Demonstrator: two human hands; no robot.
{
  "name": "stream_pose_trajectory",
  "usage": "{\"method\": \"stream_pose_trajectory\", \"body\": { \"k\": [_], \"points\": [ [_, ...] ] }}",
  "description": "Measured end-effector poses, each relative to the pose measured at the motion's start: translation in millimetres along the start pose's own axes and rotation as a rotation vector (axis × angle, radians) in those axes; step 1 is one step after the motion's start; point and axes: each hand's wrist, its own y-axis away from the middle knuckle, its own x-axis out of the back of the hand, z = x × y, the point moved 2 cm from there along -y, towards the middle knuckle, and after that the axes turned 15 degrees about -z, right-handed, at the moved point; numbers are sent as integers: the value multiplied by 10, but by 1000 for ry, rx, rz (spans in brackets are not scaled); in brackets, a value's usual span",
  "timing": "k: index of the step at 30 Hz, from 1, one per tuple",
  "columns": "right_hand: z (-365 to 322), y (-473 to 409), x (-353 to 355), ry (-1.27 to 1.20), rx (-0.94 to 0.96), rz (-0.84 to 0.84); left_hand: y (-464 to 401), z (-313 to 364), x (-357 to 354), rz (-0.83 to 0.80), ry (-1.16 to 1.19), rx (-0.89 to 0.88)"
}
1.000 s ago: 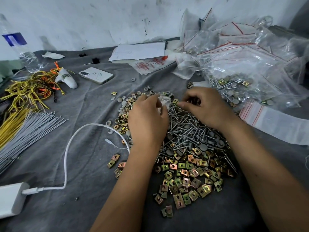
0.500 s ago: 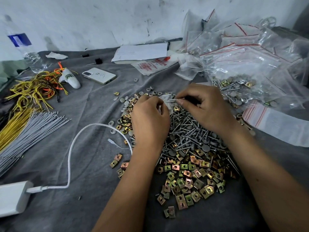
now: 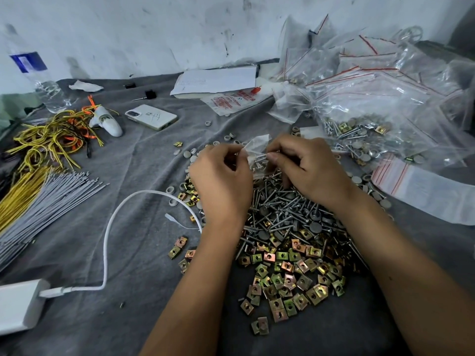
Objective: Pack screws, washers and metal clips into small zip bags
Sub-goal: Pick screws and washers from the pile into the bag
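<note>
Head view: both hands meet above the far edge of the hardware heap, holding one small clear zip bag between them. The left hand has its fingers curled, pinching the bag's left edge at its 1 o'clock, with the knuckles toward the camera. The right hand is also curled, thumb and forefinger pinching the bag's right side at its 9 o'clock; several screws show through the clear film just below the fingertips. The bag's mouth sticks up at 12 o'clock from the pinch, crumpled and apart from the cloth. Directly beneath the hands, toward 6 o'clock, lies the pile of loose screws mixed with grey washers, and further toward 6 o'clock the spread of gold-tinted metal clips on the grey cloth. At 2 o'clock from the hands sits a heap of red-striped zip bags, some filled with hardware. A white packet at 12 o'clock carries red print; "100" can be made out, the rest is too small to read. The phone at 10 o'clock has dark scribbled marks on its back, not legible. A water bottle at the far left bears a blue label with no readable text.
</note>
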Motion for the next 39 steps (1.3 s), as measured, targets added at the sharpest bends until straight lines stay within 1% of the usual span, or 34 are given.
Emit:
{"method": "stream_pose_trajectory", "body": {
  "k": [4, 7, 12, 15, 17, 20, 25, 27, 30, 34, 37, 39],
  "points": [
    [-1, -38, -6, 137, -36, 27, 20, 25, 8, 29, -5, -31],
    [-31, -38, 4, 172, -32, 53, 25, 30, 3, 32, -20, -62],
    [-91, -15, 34, 115, 4, 111, 22, 21, -25, 5, -24, -70],
    [-110, 12, 54, 37, 37, 189, 21, 14, -17, 15, -41, -70],
    [-118, 17, 60, 12, 33, 208, 22, 18, -11, 27, -53, -79],
    [-116, 18, 50, -18, 29, 176, 25, 32, -4, 44, -71, -93],
    [-114, 3, 23, 46, 53, 81, 38, 58, 15, 63, -62, -118],
    [-120, -13, -14, 47, 50, 104, 42, 69, 10, 49, -65, -143],
    [-103, -31, -62, 31, -10, 157, 48, 92, 11, 66, -78, -160],
    [-117, -37, -65, 58, -38, 81, 41, 81, 36, 106, -93, -152],
    [-119, -17, 22, -28, -4, 146, 29, 54, 74, 128, -129, -137],
    [-92, 9, 87, -15, -8, 118, 24, 44, 113, 162, -148, -134]
  ]
}}
